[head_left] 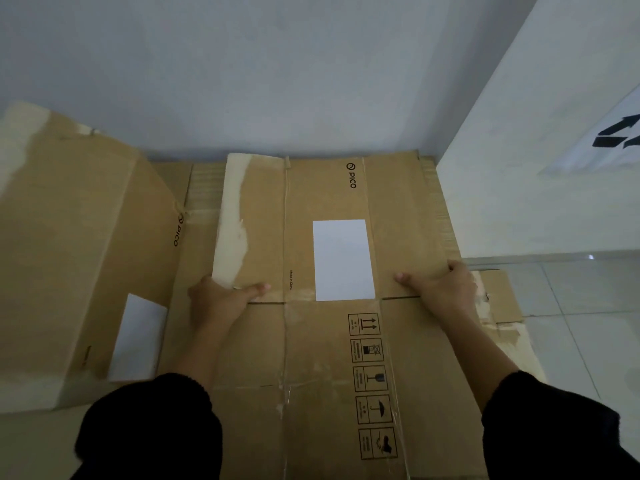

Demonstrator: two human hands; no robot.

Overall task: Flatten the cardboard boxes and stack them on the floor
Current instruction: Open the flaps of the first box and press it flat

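A flattened brown cardboard box with a white label and handling symbols lies on the floor in front of me, on top of other flattened cardboard that sticks out at the right. My left hand grips the near left corner of its far flap, thumb on top. My right hand holds the flap's near right corner in the same way. An unflattened brown box with a white label stands at the left, touching the flat one.
A grey wall runs right behind the cardboard. A white panel with black arrow marks stands at the right. Pale floor tiles show to the right of the stack.
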